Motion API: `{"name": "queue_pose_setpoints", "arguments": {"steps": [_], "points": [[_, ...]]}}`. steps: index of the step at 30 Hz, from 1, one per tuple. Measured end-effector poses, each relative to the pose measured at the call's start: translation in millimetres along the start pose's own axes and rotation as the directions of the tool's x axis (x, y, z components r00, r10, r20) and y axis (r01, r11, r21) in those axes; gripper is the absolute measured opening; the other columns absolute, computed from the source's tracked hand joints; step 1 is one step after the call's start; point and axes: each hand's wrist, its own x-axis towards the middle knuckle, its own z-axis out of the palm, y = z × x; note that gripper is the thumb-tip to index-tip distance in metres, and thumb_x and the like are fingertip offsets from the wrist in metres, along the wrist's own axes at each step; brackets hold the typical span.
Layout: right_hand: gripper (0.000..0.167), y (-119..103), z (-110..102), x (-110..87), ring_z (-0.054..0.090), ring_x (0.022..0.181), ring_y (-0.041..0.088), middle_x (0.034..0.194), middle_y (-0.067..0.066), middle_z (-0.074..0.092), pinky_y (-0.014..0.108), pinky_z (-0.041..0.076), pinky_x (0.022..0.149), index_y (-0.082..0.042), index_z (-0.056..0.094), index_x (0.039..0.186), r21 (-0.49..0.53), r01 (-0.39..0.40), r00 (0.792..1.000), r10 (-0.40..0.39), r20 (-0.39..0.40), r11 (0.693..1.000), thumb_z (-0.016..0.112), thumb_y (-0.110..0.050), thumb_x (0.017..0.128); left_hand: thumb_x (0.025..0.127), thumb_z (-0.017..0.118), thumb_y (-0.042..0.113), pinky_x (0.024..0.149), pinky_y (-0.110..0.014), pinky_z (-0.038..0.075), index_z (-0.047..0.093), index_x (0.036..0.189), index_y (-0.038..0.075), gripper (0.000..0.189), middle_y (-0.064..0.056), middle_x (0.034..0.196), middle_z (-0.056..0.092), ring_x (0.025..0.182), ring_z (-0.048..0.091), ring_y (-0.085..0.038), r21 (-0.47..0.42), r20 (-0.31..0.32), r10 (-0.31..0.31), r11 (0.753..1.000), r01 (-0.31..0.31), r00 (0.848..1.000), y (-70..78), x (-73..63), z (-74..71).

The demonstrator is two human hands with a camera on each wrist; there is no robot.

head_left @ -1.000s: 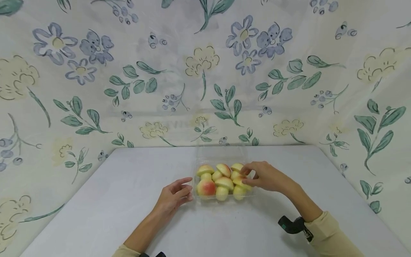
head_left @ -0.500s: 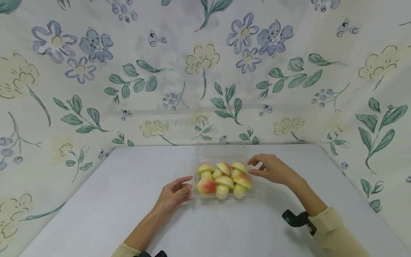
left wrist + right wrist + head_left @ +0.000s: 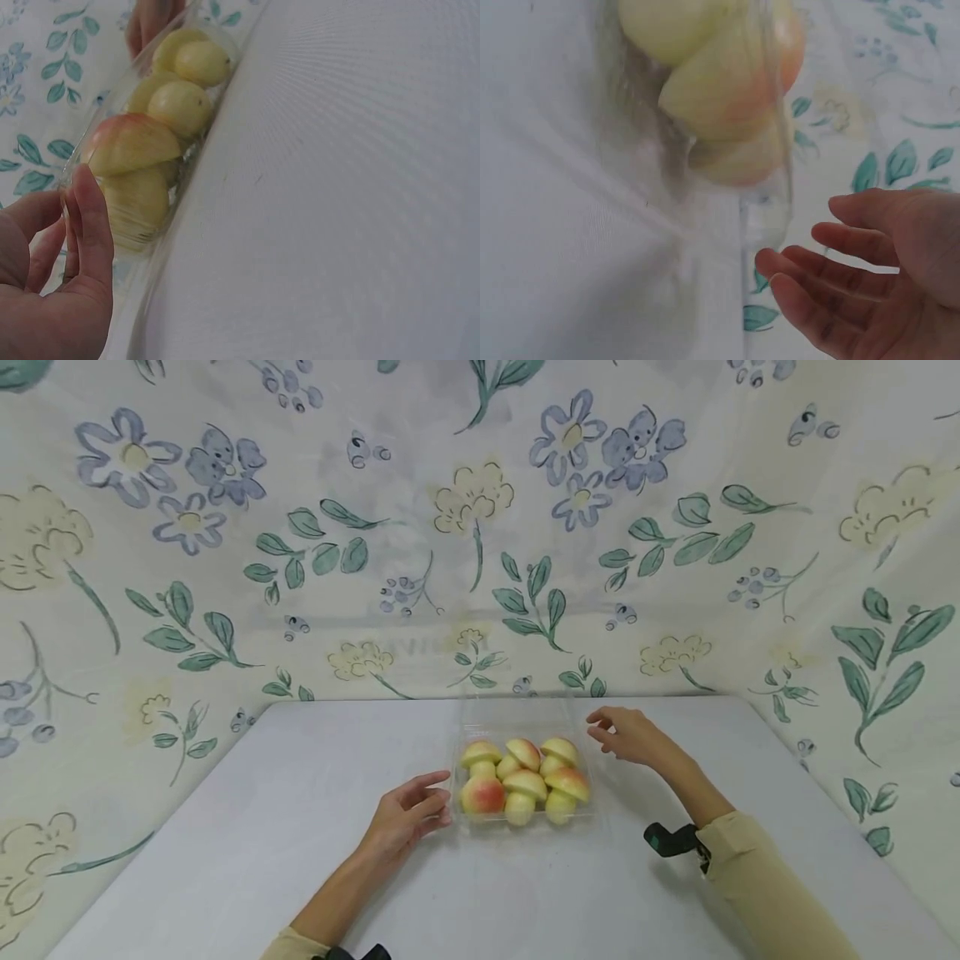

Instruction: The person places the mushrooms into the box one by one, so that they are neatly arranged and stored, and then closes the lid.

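Observation:
A clear plastic clamshell box (image 3: 582, 817) stands mid-table, its see-through lid (image 3: 516, 714) raised at the back. Inside sit several yellow mushroom-shaped pieces (image 3: 524, 786) with reddish blush, in two rows. At the box's left side, my left hand (image 3: 401, 818) rests its relaxed fingertips against the wall; the left wrist view shows these fingers (image 3: 93, 225) at the box's edge. My right hand (image 3: 628, 733) hovers beyond the box's right side, apart from it. Its loosely bent fingers (image 3: 840, 274) hold nothing in the right wrist view.
The white table (image 3: 262, 827) extends around the box. Behind it and along both sides hangs a cloth (image 3: 420, 568) printed with flowers and leaves. Dark wrist-worn devices sit near both sleeves, one being the right device (image 3: 670, 841).
My right hand has left the right-hand mushroom-shaped pieces and moved back and to the right, beside the lid. The left hand and the box stay in place.

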Motion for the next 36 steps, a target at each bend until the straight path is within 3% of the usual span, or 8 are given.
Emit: {"name": "queue_pose_setpoints", "arguments": {"steps": [9,15,20,29,36], "points": [[0.033,17,2,20.0,0.073,0.081,0.026,0.115,0.028,0.064,0.031,0.061,0.065,0.008,0.055,0.128,0.077,-0.04,0.999,0.038,0.025,0.996,0.042,-0.01,0.103,0.092,0.065,0.003,0.075,-0.024,0.06,0.045,0.14,-0.006,0.052,0.002,0.086,0.061,0.072,0.062,-0.01,0.024,0.02,0.009,1.0,-0.01,1.0,-0.7,3.1,1.0],[0.035,17,3,27.3,0.073,0.083,0.028,0.113,0.03,0.064,0.032,0.062,0.066,0.01,0.055,0.128,0.121,-0.021,0.999,0.018,0.031,0.992,0.035,-0.005,0.102,0.093,0.064,0.003,0.075,-0.025,0.06,0.046,0.139,-0.007,0.051,0.002,0.085,0.061,0.072,0.062,-0.01,0.035,0.017,0.017,0.999,-0.018,1.0,-0.1,4.7,-0.2],[0.037,17,3,32.9,0.073,0.083,0.03,0.111,0.031,0.064,0.032,0.062,0.065,0.013,0.053,0.128,0.158,-0.055,0.998,0.049,0.043,0.986,0.035,-0.005,0.102,0.093,0.064,0.002,0.075,-0.024,0.061,0.045,0.139,-0.008,0.051,0.002,0.085,0.06,0.073,0.062,-0.01,0.023,0.018,0.016,1.0,-0.017,1.0,-1.9,3.6,-1.9],[0.039,30,11,46.3,0.068,0.077,0.015,0.11,0.024,0.064,0.03,0.061,0.068,0.011,0.051,0.133,0.309,-0.173,0.98,0.132,0.149,0.935,0.036,-0.007,0.102,0.093,0.063,0.002,0.075,-0.024,0.061,0.044,0.14,-0.008,0.051,0.002,0.085,0.06,0.073,0.062,-0.01,0.012,0.025,0.025,1.0,-0.026,0.999,-2.7,0.2,-3.0],[0.041,31,17,52.9,0.065,0.079,0.011,0.121,0.025,0.061,0.026,0.059,0.069,0.008,0.049,0.136,0.39,-0.194,0.975,0.132,0.18,0.9,0.037,-0.011,0.102,0.093,0.062,-0.001,0.074,-0.025,0.061,0.046,0.138,-0.008,0.049,0.001,0.086,0.059,0.073,0.062,-0.01,0.001,0.026,0.033,0.999,-0.033,0.999,-2.2,0.2,-4.8]]}}
